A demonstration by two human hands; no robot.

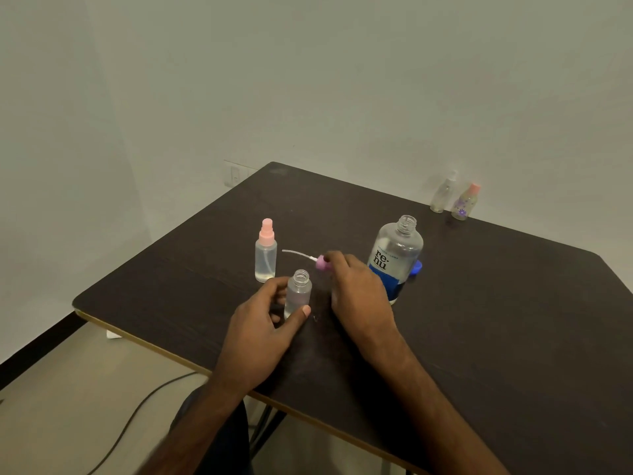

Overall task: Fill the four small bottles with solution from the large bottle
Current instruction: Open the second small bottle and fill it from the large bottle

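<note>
Both forearms reached up from the bottom of the frame over the near edge of the dark table [513, 320]. At centre, the left hand [260, 334] gripped the uncapped small bottle [298, 293], thumb in front and fingers curled behind it; the bottle stood upright with its threaded mouth open. Just right of it, the right hand [359, 296] had its fingertips closed on the purple pump head [322, 262], which lay on the table with its thin dip tube pointing toward the left of the frame. A pink-capped spray bottle [265, 255] stood upright to the upper left of the held one. The large renu bottle [397, 255] stood upright and uncapped just beyond the right hand, to its right, with the blue cap [416, 268] showing behind it. Two more small bottles [454, 198] stood well apart at the table's far edge, in the upper right. Pouring looked next. The right hand was much the nearer to the large bottle and would have to let go of the pump head first, while the open mouth waited to its left.
</note>
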